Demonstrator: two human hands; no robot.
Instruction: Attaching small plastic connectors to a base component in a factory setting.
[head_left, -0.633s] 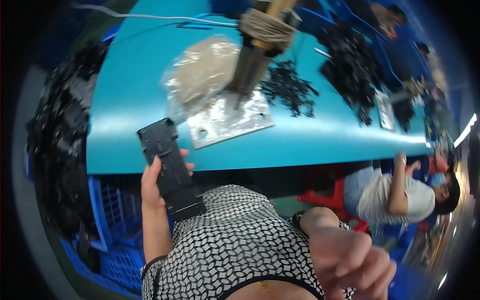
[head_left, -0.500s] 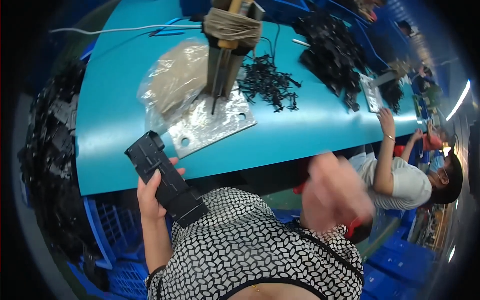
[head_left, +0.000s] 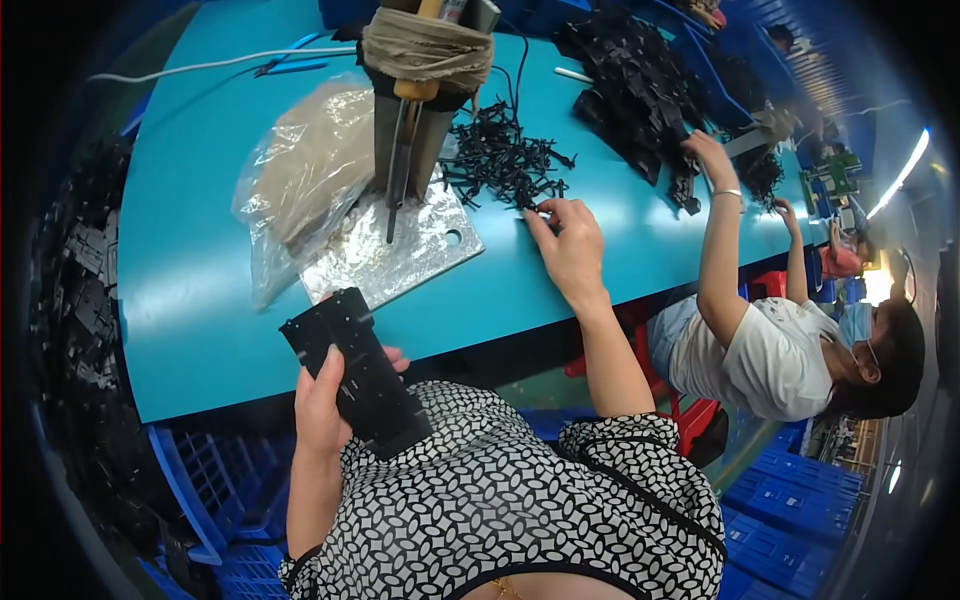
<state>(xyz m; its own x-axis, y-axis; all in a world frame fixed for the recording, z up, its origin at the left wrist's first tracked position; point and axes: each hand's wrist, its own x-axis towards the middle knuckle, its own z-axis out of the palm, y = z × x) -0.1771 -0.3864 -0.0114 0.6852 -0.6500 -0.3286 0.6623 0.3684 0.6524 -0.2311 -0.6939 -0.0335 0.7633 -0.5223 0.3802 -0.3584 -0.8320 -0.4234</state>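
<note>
My left hand (head_left: 322, 405) grips a long black plastic housing (head_left: 372, 390) near my lap, thumb across its flat face. On the blue-green table, my right hand (head_left: 572, 250) reaches to the near edge of a pile of small black plastic parts (head_left: 500, 150). Its thumb and forefinger pinch one small dark part there, mostly hidden by the fingers. Left of the pile, an iron with a metal rod (head_left: 402, 150) points down from a cloth-wrapped holder (head_left: 425, 45). Beneath its tip lies a silvery metal plate (head_left: 425, 260) with a round hole.
A clear plastic bag (head_left: 310, 150) with brownish contents lies beside the plate. Blue-handled pliers (head_left: 292, 66) and a white cable (head_left: 220, 62) are at the back left. Black parts (head_left: 640, 90) heap up at the back right, where a co-worker (head_left: 770, 350) sits. Blue crates (head_left: 215, 480) stand below left.
My right hand has gone from beside my body forward to the pile of small parts. The housing has turned in my left hand, now showing a flatter face. The co-worker's hand has shifted.
</note>
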